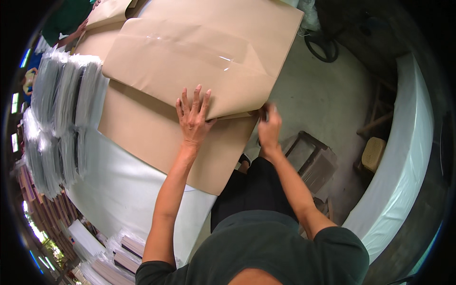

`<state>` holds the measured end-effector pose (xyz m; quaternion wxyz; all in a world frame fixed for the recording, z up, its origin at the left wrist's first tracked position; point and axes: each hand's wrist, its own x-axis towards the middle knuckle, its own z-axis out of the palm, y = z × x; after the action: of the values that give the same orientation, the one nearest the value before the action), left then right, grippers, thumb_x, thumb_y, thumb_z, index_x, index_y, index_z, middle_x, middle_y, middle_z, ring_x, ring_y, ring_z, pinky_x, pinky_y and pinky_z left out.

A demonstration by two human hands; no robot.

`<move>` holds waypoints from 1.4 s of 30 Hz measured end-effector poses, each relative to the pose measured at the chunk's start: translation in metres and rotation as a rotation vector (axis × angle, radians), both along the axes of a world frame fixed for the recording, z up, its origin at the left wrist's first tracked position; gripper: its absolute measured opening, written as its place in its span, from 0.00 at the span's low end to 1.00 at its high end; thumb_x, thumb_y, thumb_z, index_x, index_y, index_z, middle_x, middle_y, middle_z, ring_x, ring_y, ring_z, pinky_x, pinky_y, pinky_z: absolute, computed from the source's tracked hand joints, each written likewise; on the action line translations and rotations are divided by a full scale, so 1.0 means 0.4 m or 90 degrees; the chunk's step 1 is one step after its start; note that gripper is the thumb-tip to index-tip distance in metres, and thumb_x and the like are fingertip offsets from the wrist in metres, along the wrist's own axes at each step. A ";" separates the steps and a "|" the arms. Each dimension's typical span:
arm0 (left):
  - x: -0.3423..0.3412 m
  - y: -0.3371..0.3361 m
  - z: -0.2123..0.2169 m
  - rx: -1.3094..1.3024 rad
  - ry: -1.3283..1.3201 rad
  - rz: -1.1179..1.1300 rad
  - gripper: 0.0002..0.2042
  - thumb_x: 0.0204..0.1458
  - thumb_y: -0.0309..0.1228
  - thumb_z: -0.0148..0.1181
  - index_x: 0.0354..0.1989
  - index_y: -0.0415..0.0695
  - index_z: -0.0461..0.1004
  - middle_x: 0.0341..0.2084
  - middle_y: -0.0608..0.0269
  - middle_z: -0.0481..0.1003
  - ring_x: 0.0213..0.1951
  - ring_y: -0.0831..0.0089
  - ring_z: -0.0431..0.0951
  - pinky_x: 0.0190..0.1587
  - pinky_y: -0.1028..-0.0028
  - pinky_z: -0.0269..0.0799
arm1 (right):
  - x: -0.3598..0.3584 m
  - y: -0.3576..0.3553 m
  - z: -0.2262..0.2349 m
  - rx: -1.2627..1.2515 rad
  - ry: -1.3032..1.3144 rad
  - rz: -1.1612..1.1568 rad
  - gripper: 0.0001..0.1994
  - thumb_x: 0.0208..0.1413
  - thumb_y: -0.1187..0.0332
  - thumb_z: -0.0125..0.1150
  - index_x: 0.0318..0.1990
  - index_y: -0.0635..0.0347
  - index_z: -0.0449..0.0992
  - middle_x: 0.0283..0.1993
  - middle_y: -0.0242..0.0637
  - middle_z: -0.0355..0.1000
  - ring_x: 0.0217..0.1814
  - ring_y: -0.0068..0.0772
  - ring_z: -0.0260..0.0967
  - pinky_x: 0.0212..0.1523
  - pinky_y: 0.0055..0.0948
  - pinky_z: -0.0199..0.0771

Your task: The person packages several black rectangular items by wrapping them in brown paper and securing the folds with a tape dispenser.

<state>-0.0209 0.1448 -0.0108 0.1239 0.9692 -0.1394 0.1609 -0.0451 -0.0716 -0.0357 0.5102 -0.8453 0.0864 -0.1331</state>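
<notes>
A large sheet of brown kraft paper (190,52) is folded over in front of me, with a shiny, clear tape-like strip (224,58) across its surface. My left hand (194,118) lies with fingers spread on the front edge of the folded part. At the right end of that fold, my right hand (270,126) is closed, its fingertips at the paper's corner; it is slightly blurred and its grip is partly hidden. Under the fold, another brown paper layer (147,128) extends toward me over the white table surface (123,175).
Stacks of plastic-wrapped grey bundles (57,104) stand along the left. Another person's arm (76,34) reaches the paper at the far left. A dark-framed stand (311,164), a yellowish woven seat (374,154) and a long plastic-covered surface (399,180) are on the right.
</notes>
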 end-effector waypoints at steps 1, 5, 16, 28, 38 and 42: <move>0.004 -0.007 -0.003 -0.005 -0.001 -0.008 0.51 0.24 0.31 0.78 0.66 0.59 0.61 0.68 0.67 0.56 0.70 0.52 0.51 0.67 0.51 0.48 | -0.087 0.013 -0.011 -0.083 -0.065 0.057 0.13 0.48 0.86 0.53 0.42 0.69 0.74 0.46 0.53 0.73 0.48 0.55 0.71 0.45 0.38 0.74; -0.003 -0.030 -0.029 -0.015 -0.046 0.018 0.49 0.24 0.33 0.78 0.65 0.58 0.63 0.68 0.67 0.56 0.70 0.53 0.50 0.67 0.52 0.47 | -0.129 0.139 0.036 -0.280 -0.098 0.226 0.16 0.55 0.67 0.59 0.47 0.70 0.73 0.57 0.47 0.68 0.64 0.46 0.61 0.66 0.48 0.59; 0.002 -0.033 -0.042 -0.069 -0.097 0.034 0.41 0.34 0.39 0.74 0.64 0.56 0.65 0.69 0.65 0.55 0.70 0.53 0.48 0.69 0.52 0.43 | -0.101 0.191 0.014 -0.357 -0.111 0.224 0.26 0.56 0.54 0.55 0.53 0.69 0.72 0.60 0.45 0.66 0.68 0.42 0.56 0.72 0.51 0.47; -0.032 -0.011 -0.011 0.055 0.021 0.047 0.43 0.38 0.36 0.72 0.68 0.62 0.59 0.71 0.71 0.50 0.71 0.52 0.44 0.66 0.47 0.47 | -0.122 0.053 0.084 -0.486 -0.049 0.077 0.25 0.52 0.53 0.62 0.50 0.64 0.74 0.54 0.41 0.72 0.61 0.37 0.64 0.64 0.49 0.56; -0.040 -0.048 -0.056 -0.002 -0.048 0.143 0.39 0.41 0.31 0.70 0.66 0.67 0.62 0.69 0.76 0.54 0.70 0.52 0.50 0.67 0.47 0.48 | 0.011 0.247 0.047 0.609 0.269 -0.108 0.20 0.56 0.59 0.65 0.17 0.58 0.69 0.14 0.25 0.60 0.11 0.16 0.54 0.09 0.20 0.50; -0.050 -0.039 -0.040 -0.013 0.007 0.146 0.41 0.40 0.35 0.71 0.67 0.67 0.60 0.70 0.77 0.52 0.70 0.53 0.48 0.67 0.46 0.48 | 0.014 0.082 0.110 0.611 0.233 -0.141 0.19 0.58 0.60 0.63 0.19 0.57 0.66 0.15 0.25 0.60 0.12 0.16 0.54 0.11 0.21 0.54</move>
<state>-0.0407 0.1294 -0.0269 0.1151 0.9783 -0.0249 0.1704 -0.0397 -0.0389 0.0083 0.7997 -0.5115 0.3139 0.0184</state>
